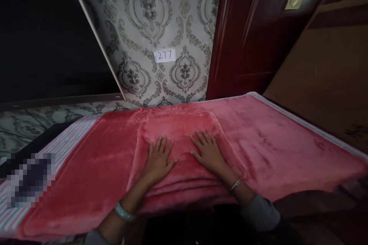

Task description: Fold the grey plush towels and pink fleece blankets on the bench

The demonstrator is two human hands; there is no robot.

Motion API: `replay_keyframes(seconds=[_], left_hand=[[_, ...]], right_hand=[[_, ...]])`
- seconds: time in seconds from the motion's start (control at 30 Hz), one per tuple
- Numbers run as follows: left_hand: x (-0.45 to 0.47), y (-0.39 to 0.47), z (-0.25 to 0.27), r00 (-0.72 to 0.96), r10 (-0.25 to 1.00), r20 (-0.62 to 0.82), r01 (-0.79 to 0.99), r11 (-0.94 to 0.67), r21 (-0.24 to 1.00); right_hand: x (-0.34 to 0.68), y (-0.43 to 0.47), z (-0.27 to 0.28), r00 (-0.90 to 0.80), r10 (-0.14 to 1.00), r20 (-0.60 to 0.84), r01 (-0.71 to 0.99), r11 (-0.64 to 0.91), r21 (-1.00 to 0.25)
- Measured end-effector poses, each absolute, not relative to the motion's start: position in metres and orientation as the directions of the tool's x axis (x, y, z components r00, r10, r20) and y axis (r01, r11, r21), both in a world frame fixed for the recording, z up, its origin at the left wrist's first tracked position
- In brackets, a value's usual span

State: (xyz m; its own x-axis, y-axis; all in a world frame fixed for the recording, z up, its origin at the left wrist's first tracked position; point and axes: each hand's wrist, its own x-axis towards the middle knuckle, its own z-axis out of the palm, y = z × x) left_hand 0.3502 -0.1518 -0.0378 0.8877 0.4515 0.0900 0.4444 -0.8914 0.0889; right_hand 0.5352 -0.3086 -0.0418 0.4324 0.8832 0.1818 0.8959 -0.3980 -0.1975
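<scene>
A pink plush blanket (276, 141) covers the table surface. Near its middle lies a folded pink plush cloth (178, 122) in several layers, with creases bunched at its near edge; its exact kind does not show. My left hand (159, 159) rests flat on the left part of this cloth, fingers spread. On the right part, my right hand (209, 152) lies palm down, its fingers spread too. Neither hand grips anything.
A striped sheet (71, 134) shows past the blanket's left edge. A dark television screen (51, 38) stands at the left before the patterned wallpaper (149, 15). A paper label reading 277 (165, 55) is on the wall, and a dark red door (250, 26) is at the right.
</scene>
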Motion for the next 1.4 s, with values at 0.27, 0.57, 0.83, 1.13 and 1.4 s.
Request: replay_keyframes(seconds=[0.27,0.57,0.83,1.13,1.4], left_hand=[[0.392,-0.155,0.029,0.979,0.172,0.108,0.134,-0.946,0.294],[0.525,-0.138,0.001,0.998,-0.057,0.022,-0.059,-0.995,0.076],[0.533,-0.125,-0.027,1.0,-0.021,0.002,-0.021,-0.987,0.16],[0.533,-0.127,-0.031,0.997,-0.042,0.07,-0.05,-0.993,0.107],[0.511,-0.118,-0.004,0.998,-0.07,0.001,-0.069,-0.98,0.189]], right_hand=[[0.523,-0.339,-0.028,0.354,0.906,0.233,0.923,-0.297,-0.245],[0.522,-0.343,-0.05,0.36,0.915,0.185,0.908,-0.297,-0.295],[0.525,-0.343,-0.067,0.366,0.902,0.228,0.899,-0.28,-0.336],[0.523,-0.342,-0.064,0.377,0.892,0.248,0.91,-0.307,-0.278],[0.516,-0.347,-0.046,0.361,0.913,0.19,0.918,-0.312,-0.245]])
